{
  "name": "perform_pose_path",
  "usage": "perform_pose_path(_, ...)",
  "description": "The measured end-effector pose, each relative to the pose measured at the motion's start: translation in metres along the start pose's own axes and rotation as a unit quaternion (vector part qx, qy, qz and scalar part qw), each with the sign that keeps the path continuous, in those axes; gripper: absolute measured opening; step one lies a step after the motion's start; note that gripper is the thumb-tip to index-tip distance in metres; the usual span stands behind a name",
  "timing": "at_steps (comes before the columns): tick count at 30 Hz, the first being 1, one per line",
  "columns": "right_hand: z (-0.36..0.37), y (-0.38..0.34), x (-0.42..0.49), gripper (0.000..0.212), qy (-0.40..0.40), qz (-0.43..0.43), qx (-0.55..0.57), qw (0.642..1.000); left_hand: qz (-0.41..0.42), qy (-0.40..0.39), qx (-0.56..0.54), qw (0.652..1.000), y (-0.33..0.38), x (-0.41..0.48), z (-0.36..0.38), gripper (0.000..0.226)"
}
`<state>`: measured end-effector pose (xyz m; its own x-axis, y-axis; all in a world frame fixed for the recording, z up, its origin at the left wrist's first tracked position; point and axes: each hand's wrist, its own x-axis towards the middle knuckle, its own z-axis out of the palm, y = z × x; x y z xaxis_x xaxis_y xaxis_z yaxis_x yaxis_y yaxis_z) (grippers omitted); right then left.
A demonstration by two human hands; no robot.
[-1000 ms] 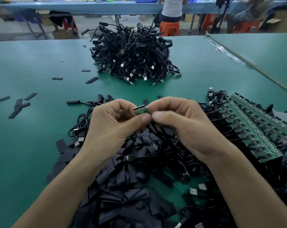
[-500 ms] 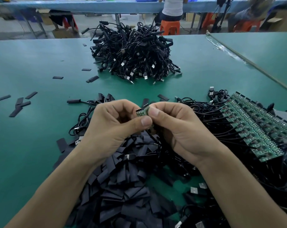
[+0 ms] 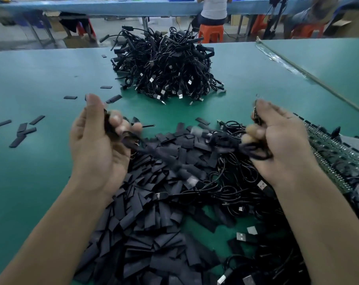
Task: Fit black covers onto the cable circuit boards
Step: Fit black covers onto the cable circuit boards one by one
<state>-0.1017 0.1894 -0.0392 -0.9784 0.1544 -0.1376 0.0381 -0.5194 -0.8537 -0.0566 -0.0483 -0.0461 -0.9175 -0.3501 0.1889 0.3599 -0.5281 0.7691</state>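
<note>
My left hand [image 3: 96, 145] is raised over the left edge of the heap of loose black covers [image 3: 154, 227], and its curled fingers grip a dark, blurred piece. From there a black cable [image 3: 174, 165] stretches, motion-blurred, across to my right hand [image 3: 281, 145]. The right hand's lower fingers curl round loops of that cable, and its thumb and forefinger pinch a small dark part I cannot make out. A panel of green circuit boards [image 3: 339, 159] lies just right of my right hand.
A tall pile of black USB cables [image 3: 166, 73] sits at the back middle of the green table [image 3: 30, 182]. More cables [image 3: 236, 194] lie tangled under my right arm. Several stray covers [image 3: 22, 130] lie at the left. People sit at a bench beyond.
My hands were together, pinching a small green board between them. They have pulled wide apart, left hand to the left and right hand to the right, with the cable drawn out between them.
</note>
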Motion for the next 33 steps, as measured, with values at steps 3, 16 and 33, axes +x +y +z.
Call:
perform_pose_path(3,-0.002,0.005,0.0,0.003,0.001,-0.067,-0.267,0.962,0.001,0.027,0.092,0.995,-0.006,0.0,-0.001,0.029)
perform_pose_path(16,0.016,0.045,-0.028,0.029,-0.201,-0.164,-0.781,0.568,-0.003,-0.063,0.39,0.918,-0.032,0.002,-0.011,0.028)
perform_pose_path(33,0.014,0.043,-0.016,0.017,-0.259,-0.147,-0.416,0.859,-0.008,-0.086,0.414,0.906,-0.031,-0.006,-0.006,0.012)
